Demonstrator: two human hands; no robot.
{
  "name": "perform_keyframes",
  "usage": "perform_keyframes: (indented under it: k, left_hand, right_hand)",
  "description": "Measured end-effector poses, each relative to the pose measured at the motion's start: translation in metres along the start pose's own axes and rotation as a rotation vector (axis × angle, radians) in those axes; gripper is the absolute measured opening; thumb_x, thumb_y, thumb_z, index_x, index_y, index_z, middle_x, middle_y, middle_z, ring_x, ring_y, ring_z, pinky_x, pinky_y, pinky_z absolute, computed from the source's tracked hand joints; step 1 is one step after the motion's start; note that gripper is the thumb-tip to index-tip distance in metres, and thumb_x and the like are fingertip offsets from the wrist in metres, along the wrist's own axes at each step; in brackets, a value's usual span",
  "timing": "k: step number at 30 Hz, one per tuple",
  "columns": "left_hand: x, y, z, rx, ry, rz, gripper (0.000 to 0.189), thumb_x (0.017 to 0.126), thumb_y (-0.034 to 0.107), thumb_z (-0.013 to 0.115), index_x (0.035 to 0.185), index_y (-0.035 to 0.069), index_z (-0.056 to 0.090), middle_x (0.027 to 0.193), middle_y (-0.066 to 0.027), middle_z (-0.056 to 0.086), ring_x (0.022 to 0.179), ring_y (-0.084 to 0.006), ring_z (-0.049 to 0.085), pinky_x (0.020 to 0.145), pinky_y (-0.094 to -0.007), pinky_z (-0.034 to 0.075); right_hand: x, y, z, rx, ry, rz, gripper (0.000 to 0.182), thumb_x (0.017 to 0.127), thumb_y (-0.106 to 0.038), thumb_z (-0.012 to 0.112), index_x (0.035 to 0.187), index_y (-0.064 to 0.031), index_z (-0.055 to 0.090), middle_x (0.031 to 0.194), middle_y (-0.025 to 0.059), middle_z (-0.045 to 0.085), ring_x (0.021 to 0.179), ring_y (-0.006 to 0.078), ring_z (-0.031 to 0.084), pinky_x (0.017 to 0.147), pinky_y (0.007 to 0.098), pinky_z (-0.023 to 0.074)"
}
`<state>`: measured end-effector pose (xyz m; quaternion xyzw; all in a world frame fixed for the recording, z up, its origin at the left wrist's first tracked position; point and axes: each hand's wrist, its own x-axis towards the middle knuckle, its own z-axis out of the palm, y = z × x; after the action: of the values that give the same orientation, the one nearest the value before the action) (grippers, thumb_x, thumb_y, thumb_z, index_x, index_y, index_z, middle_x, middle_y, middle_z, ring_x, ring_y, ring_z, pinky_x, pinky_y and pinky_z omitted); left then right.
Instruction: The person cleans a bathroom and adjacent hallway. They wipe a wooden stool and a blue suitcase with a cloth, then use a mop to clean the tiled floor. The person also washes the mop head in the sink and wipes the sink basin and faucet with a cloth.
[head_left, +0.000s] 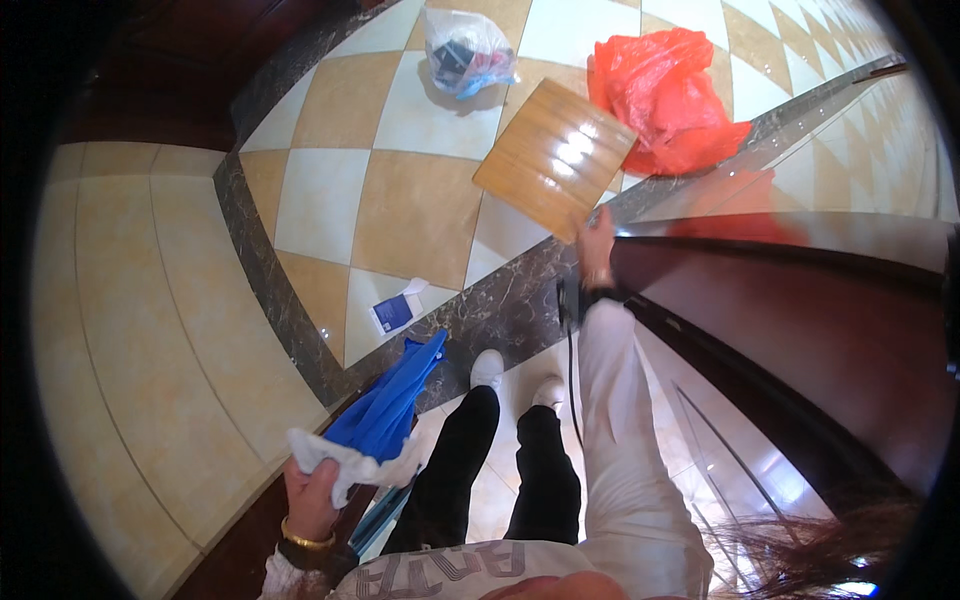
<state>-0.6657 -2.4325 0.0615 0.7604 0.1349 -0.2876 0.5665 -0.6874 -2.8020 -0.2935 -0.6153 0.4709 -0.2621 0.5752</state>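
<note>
My left hand (313, 491) grips a crumpled white cloth (337, 461) at the lower left. Just beyond the cloth hangs a bundle of blue pleated fabric (390, 405); whether my hand holds that too is hidden. Stretched forward, my right hand (597, 244) is at the near corner of a square, glossy wooden board or stool top (551, 165). It is also close to the edge of a dark wooden door (750, 300). Blur hides what its fingers touch. A black device (571, 304) with a cable sits at my right wrist.
A red plastic bag (667, 97) lies beyond the wooden square. Farther left stands a filled clear plastic bag (466, 56). An opened blue-and-white carton (396, 311) rests on the checkered tile floor (412, 217). A dark marble strip (517, 300) crosses before my white shoes (487, 369).
</note>
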Motion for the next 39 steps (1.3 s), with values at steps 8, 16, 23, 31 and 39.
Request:
perform_keyframes:
  k: [8,16,23,31,39]
  left_hand:
    - [0.023,0.055,0.064,0.102,-0.475,0.147,0.022,0.085,0.007,0.051,0.105,-0.002,0.056,0.092,-0.0021,0.060,0.082,-0.0082,0.054,0.073,-0.0236,0.045]
    - [0.067,0.109,0.137,-0.240,-0.304,0.319,0.027,0.094,0.024,0.045,0.110,0.004,0.055,0.105,-0.0024,0.058,0.092,-0.0099,0.054,0.078,-0.0234,0.043]
    - [0.064,0.089,0.136,-0.435,-0.459,0.082,0.030,0.096,0.026,0.039,0.116,0.005,0.048,0.110,-0.0073,0.057,0.098,-0.0192,0.057,0.084,-0.0345,0.048]
    - [0.017,0.082,0.145,-0.333,-0.656,-0.106,0.030,0.095,0.022,0.040,0.118,0.004,0.046,0.109,-0.0077,0.055,0.095,-0.0179,0.057,0.082,-0.0339,0.049]
    - [-0.015,0.081,0.089,-0.103,-0.456,-0.091,0.041,0.088,0.014,0.051,0.126,0.003,0.038,0.105,-0.0078,0.055,0.091,-0.0147,0.055,0.076,-0.0262,0.046]
  right_hand:
    - [-0.162,-0.183,-0.003,0.152,-0.956,-0.314,0.053,0.072,0.006,0.063,0.122,-0.0085,0.051,0.105,0.0032,0.057,0.090,0.0164,0.056,0.077,0.0289,0.0478]
    - [-0.044,-0.243,-0.028,0.295,-0.257,-0.001,0.041,0.076,0.006,0.047,0.116,-0.0017,0.052,0.093,0.0096,0.061,0.071,0.0138,0.059,0.059,0.0234,0.0485]
    - [-0.111,-0.220,-0.082,0.457,-0.567,0.314,0.057,0.077,-0.009,0.067,0.127,0.0000,0.041,0.102,0.0114,0.055,0.077,0.0129,0.059,0.057,0.0237,0.0494]
    - [-0.192,-0.291,-0.091,0.370,-0.530,0.129,0.039,0.080,-0.009,0.063,0.116,-0.0010,0.050,0.095,0.0062,0.058,0.073,0.0103,0.058,0.054,0.0221,0.0493]
    - [-0.126,-0.293,-0.075,0.088,-0.158,0.027,0.031,0.077,-0.017,0.064,0.101,0.0018,0.056,0.074,0.0097,0.060,0.060,0.0180,0.059,0.054,0.0301,0.0487]
